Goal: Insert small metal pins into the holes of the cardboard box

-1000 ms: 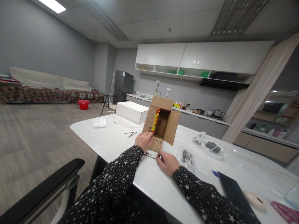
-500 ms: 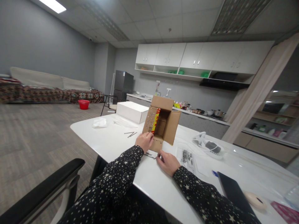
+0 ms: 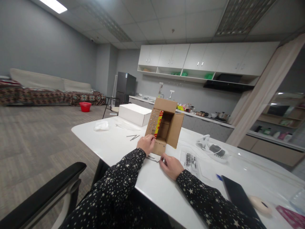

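The left hand point(image 3: 147, 143) lies against the near left flap of the small brown cardboard box point(image 3: 165, 127), which stands on its side on the white tabletop point(image 3: 119, 143) with its open mouth turned toward the person; the fingers are curled together over the flap's lower corner, thumb side up, touching the cardboard; whether they pinch the flap or only press on it cannot be told. That flap carries rows of small pale dots, and a red and yellow printed strip shows just inside the box at its 9 o'clock edge; the other flaps stand open at 12 and 3 o'clock.

The right hand point(image 3: 171, 166) rests on the table at 6 o'clock of the box, close below the bottom flap; its fingers are drawn together around the end of a thin grey metal rod point(image 3: 152, 158) that lies flat and runs off toward 9 o'clock, under the left wrist; the fingertips themselves are hidden, so the exact hold cannot be told.

At 9 o'clock of the box, a little apart, lie a few more thin metal pins point(image 3: 132, 137); beyond them at 10 o'clock sit a crumpled clear plastic bag point(image 3: 101, 125) and a flat white rectangular carton point(image 3: 134, 114). At 4 o'clock of the box a clear packet of small dark parts point(image 3: 190, 160) lies flat; farther at 3 o'clock is a white gadget with a dark pad point(image 3: 212, 149); a dark flat tablet point(image 3: 238, 197) lies at 5 o'clock near the table edge.
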Tool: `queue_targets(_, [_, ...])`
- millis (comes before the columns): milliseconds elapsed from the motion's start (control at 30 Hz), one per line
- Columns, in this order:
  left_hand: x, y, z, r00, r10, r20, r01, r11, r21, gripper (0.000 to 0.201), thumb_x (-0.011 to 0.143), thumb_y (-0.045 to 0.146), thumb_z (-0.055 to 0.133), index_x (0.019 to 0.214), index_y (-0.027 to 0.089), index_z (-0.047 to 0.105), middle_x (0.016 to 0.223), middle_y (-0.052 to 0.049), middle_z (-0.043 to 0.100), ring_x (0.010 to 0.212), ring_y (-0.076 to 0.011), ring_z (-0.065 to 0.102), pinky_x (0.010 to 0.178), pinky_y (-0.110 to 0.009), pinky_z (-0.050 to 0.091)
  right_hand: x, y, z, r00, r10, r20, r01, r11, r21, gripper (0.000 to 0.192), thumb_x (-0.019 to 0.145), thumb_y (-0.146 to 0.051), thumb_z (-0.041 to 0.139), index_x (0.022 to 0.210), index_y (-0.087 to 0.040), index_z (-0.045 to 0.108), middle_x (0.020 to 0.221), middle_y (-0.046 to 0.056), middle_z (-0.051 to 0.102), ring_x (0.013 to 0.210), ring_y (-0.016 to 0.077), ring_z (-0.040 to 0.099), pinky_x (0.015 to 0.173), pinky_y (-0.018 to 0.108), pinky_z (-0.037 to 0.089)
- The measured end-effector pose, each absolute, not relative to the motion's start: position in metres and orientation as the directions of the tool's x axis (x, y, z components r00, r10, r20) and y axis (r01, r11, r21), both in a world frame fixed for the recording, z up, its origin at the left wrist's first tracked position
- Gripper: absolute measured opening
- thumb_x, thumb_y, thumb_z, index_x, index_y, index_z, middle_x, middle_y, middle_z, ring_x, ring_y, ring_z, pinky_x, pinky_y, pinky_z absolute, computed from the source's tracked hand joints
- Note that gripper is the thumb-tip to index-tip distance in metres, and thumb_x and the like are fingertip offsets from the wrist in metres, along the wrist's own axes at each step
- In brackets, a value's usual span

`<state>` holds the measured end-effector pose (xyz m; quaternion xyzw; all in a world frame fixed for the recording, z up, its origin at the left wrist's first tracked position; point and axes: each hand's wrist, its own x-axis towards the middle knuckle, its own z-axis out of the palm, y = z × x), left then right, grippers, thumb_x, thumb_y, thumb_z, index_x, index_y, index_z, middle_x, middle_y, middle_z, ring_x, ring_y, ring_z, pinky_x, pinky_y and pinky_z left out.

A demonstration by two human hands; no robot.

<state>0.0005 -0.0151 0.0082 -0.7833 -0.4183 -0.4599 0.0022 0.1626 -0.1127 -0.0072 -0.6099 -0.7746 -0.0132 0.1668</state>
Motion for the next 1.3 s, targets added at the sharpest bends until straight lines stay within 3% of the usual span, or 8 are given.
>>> queue_targets(700, [-0.0015, -0.0136, 0.0075, 0.263, 0.707, 0.656, 0.667, -0.625, 0.406, 0.020, 0.087, 0.025, 0.046, 0.093, 0.022, 0.065, 0.092, -0.001, 0.070, 0.077, -0.0138, 0.062, 0.074, -0.027, 0.046, 0.1619, -0.1137, -0.0063, -0.200, 0.941, 0.274, 0.951, 0.254, -0.176, 0.014, 0.089, -0.029, 0.045, 0.091, -0.021, 0.056, 0.070, 0.000, 0.062, 0.062, 0.0124, 0.053, 0.059, 0.023, 0.027])
queue_targets(1300, [-0.0027, -0.0114, 0.0068, 0.205, 0.798, 0.567, 0.782, -0.482, 0.396, 0.016, 0.086, 0.033, 0.051, 0.094, 0.022, 0.059, 0.098, -0.003, 0.064, 0.087, -0.0165, 0.060, 0.079, -0.032, 0.041, 0.1607, -0.1138, -0.0047, -0.189, 0.945, 0.268, 0.952, 0.243, -0.186, 0.014, 0.089, -0.029, 0.045, 0.090, -0.021, 0.056, 0.069, 0.000, 0.062, 0.062, 0.0128, 0.053, 0.059, 0.023, 0.026])
